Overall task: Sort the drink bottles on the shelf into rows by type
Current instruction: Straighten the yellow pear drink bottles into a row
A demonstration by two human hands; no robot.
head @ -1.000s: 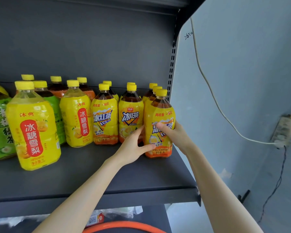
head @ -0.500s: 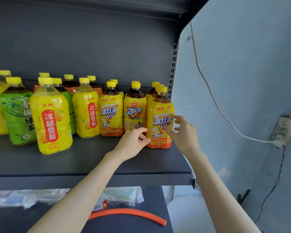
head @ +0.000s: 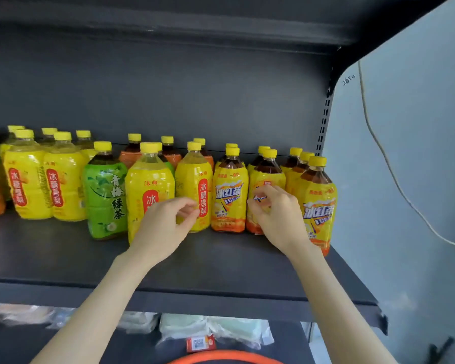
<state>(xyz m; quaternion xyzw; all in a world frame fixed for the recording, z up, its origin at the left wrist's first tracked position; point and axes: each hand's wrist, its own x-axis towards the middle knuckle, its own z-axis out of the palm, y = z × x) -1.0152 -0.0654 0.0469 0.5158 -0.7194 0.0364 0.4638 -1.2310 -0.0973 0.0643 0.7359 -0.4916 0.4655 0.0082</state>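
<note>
Both hands have come off the rightmost iced-tea bottle since half a second ago and shifted left along the front row. That yellow-labelled plastic iced-tea bottle with dark tea and a yellow cap (head: 316, 206) stands upright at the right end of the dark grey metal shelf (head: 221, 264), ahead of two more of its kind. The right hand (head: 275, 214) now sits in front of the next iced-tea bottle (head: 265, 185), fingers curled loosely against its label, gripping nothing. The left hand (head: 166, 227) hovers half-curled and empty in front of the large yellow pear-drink bottle with a red oval label (head: 149, 190), which stands nearer the shelf's front edge than its neighbours.

I judge the iced-tea rows at the right end to be nearly settled and the work to be passing to the mixed middle. Likely the next move is to take the forward pear-drink bottle and bring it toward the two pear-drink bottles (head: 44, 185) near the left end.

In its way stands a green-labelled plastic green-tea bottle (head: 106, 198), upright between the two groups; it probably needs shifting first. Orange-labelled bottles (head: 129, 156) stand behind, toward the back edge. Bottles are packed close, so a careless push could topple one. Packets and an orange hose (head: 221, 357) lie below the shelf; a white cable (head: 394, 177) hangs on the wall at right.
</note>
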